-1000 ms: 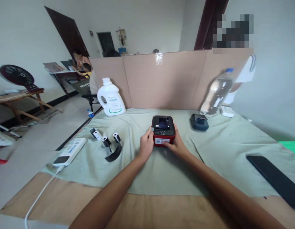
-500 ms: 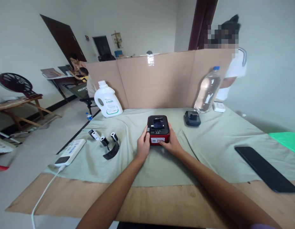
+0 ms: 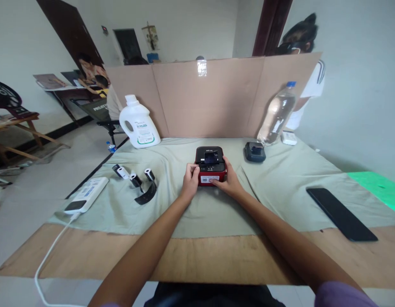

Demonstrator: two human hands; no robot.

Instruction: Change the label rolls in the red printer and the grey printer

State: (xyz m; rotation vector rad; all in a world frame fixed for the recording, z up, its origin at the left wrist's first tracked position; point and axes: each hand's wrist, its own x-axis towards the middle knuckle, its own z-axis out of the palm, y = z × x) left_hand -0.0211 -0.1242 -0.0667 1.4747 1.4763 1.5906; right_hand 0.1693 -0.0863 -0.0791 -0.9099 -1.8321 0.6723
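chunky red-and-black box (image 3: 210, 167) in our hands, rounded corners and all

it's mid-table on our rumpled pale green cloth (image 3: 210, 213). our left hand (image 3: 190, 181) has fingers clamped on its left side; our right hand (image 3: 230, 181) clamps the right, thumb on the white label (image 3: 204, 179). curvy white jug (image 3: 140, 125) and clear bottle (image 3: 277, 114) stand by flat creased cardboard (image 3: 210, 104).

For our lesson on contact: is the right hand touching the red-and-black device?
Touching: the head view shows the right hand against the red-and-black device, thumb on its front label.
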